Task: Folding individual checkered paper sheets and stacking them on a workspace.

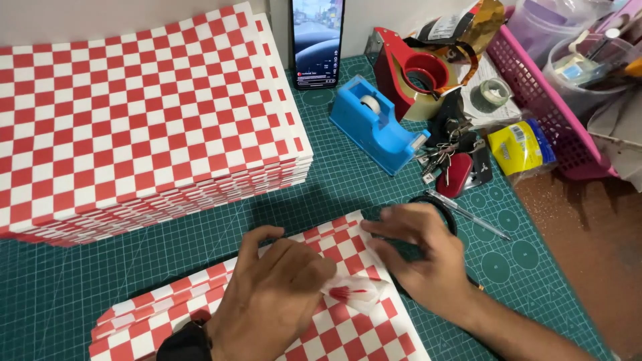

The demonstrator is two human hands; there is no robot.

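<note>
The left hand (274, 294) is pressing flat on the near checkered sheet (348, 334) to steady it on the surface (334, 180), its grip pinching a small clear wrapper (358, 293). The right hand (421, 257) is resting spread-fingered beside it, holding nothing, bracing the sheet's right edge.

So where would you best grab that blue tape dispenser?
Probably around the raised back of the blue tape dispenser, where the roll sits, coming from above with fingers on its two long sides. It lies slantwise on the mat, its low cutter end toward the keys, so that end is best avoided.
</note>
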